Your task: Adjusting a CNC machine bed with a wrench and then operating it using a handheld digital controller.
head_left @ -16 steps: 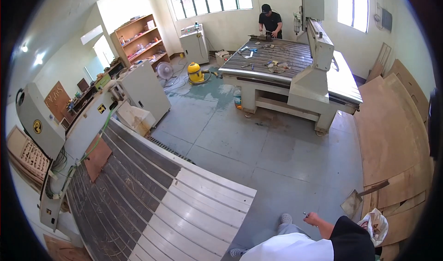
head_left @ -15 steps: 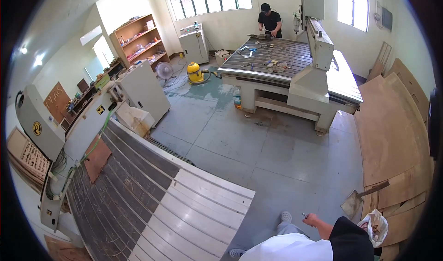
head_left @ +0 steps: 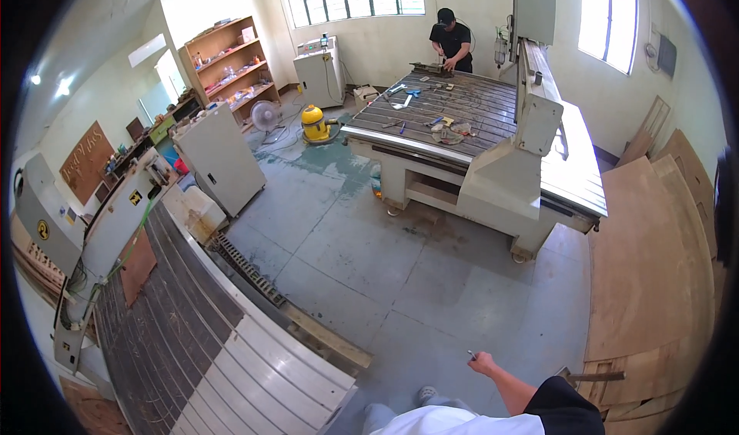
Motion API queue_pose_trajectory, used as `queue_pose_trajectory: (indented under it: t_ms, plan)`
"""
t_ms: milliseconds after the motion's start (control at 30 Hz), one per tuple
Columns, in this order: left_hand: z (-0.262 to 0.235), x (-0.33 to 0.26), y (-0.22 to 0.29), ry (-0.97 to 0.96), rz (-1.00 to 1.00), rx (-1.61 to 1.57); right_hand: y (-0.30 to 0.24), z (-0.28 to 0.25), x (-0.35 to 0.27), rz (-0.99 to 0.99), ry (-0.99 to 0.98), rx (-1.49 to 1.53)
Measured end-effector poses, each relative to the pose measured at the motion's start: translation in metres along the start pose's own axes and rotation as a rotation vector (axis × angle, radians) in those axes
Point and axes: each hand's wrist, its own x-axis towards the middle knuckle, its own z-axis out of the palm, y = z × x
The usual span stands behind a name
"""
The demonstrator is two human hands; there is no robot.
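Observation:
My right hand [head_left: 483, 363] is closed, held out in front of me over the grey floor. From its fingers pokes the tip of a small silver metal piece [head_left: 472, 353], too small and far off to name. The hand touches no table or machine. My left hand does not show in the picture. Nearest on my left lies the slotted metal bed [head_left: 269, 362] of a router machine, part dark and part pale. Ahead stands a second router machine with a slotted bed [head_left: 493, 104] carrying loose tools and a crumpled rag.
A co-worker [head_left: 453, 42] in black bends over the far bed's back edge, hands on a metal part. A yellow vacuum [head_left: 314, 124], a fan [head_left: 265, 116] and grey cabinets [head_left: 219, 158] stand back left. Plywood sheets [head_left: 647, 258] lean along the right wall beside a wooden handle [head_left: 596, 376].
I have moved forward, and the far router machine looks nearer. My right hand reaches further ahead with the silver piece still in it. The white bag at my right has left the picture.

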Motion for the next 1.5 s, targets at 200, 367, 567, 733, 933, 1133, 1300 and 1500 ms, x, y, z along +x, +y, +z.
queue_pose_trajectory:
  t_ms: [200,367,567,733,933,1133,1300,1500]
  plan:
    - [0.113,0.008,0.077,-0.224,0.141,0.05,-0.061,-0.044,0.062,-0.155,-0.024,-0.027]
    - [0.202,0.056,0.165,-0.122,-0.038,-0.799,-0.106,-0.061,0.106,-0.314,-0.075,-0.045]
    - [0.338,0.073,0.33,-0.112,0.029,-0.641,-0.087,-0.087,0.198,-0.094,-0.24,-0.091]
    - [0.391,0.17,0.35,-0.187,-0.071,-0.675,-0.11,-0.134,0.312,-0.051,-0.296,-0.274]
    - [0.471,0.229,0.474,-0.189,-0.045,-0.496,-0.242,-0.194,0.411,0.066,-0.153,-0.123]
    - [0.569,0.352,0.553,-0.448,0.142,-0.209,-0.53,-0.239,0.496,-0.683,-0.064,-0.181]
    - [0.655,0.454,0.671,-0.39,0.325,0.308,-0.768,-0.302,0.51,-0.856,-0.329,-0.064]
    - [0.699,0.535,0.828,-0.49,0.382,0.154,-0.964,-0.353,0.545,-1.194,-0.6,0.012]
